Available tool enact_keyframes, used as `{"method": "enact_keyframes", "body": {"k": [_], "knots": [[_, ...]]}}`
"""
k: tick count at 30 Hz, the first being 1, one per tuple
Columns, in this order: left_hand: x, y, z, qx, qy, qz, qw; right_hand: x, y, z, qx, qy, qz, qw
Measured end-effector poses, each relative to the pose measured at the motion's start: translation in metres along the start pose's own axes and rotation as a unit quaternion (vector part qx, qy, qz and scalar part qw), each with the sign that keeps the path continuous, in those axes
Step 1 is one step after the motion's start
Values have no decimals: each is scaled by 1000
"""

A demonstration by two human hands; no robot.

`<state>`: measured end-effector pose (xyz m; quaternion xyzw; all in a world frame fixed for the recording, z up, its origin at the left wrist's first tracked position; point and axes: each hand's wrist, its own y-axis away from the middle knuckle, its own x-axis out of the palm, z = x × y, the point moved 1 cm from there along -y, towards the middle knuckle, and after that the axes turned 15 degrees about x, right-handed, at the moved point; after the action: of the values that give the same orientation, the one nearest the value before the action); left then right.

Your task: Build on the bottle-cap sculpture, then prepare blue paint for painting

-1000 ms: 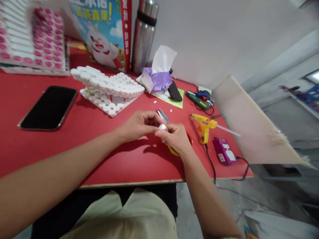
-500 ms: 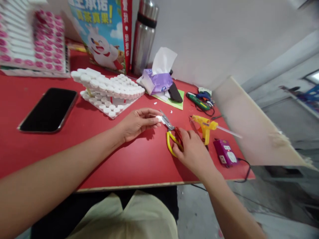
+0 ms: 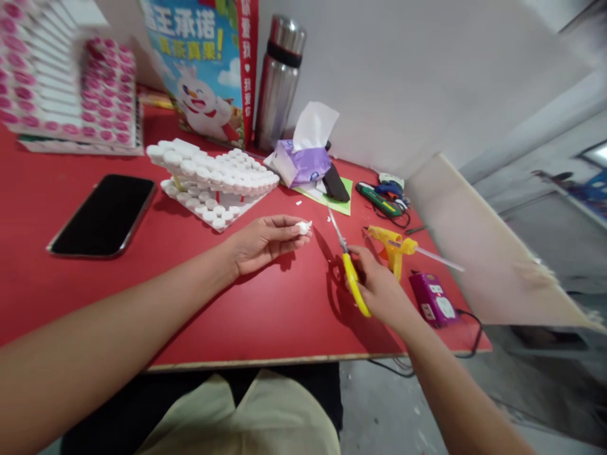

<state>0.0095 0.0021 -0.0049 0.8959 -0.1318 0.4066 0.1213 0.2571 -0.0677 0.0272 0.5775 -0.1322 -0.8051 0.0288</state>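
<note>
A person holds a small white piece (image 3: 304,228) in the left hand (image 3: 265,243) and yellow-handled scissors (image 3: 353,284) in the right hand (image 3: 379,284).
The left fingers are clamped on the white piece, over the middle of the red bench (image 3: 265,322), back from its front edge; the right fingers are closed round the scissors' handles, the blades pointing toward the back edge. At that back edge, a package (image 3: 203,95) reads "王承诺" and "真茶真果!", its first character cut off, and "我爱你" down its red side. The mark on the purple tissue pack (image 3: 303,164) and the label on the glue gun (image 3: 391,243), near the right edge, are too small to read.
</note>
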Motion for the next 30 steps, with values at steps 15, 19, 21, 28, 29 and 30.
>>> {"method": "enact_keyframes", "body": {"k": [15, 19, 21, 28, 29, 30], "knots": [[0, 0, 3, 11, -16, 4, 1000, -4, 29, 26, -88, -37, -104, 990], [3, 2, 3, 20, -24, 9, 999, 0, 28, 27, -114, -5, -129, 985], [4, 3, 3, 24, -24, 15, 999, 2, 27, 27, -119, 2, -135, 984], [6, 4, 5, 33, -25, 57, 997, 3, 25, 33, -111, -3, -130, 985], [6, 4, 5, 34, -27, 60, 997, 3, 25, 34, -108, -4, -130, 986], [5, 4, 6, 35, -30, 61, 997, 4, 25, 35, -107, -4, -130, 986]]}}
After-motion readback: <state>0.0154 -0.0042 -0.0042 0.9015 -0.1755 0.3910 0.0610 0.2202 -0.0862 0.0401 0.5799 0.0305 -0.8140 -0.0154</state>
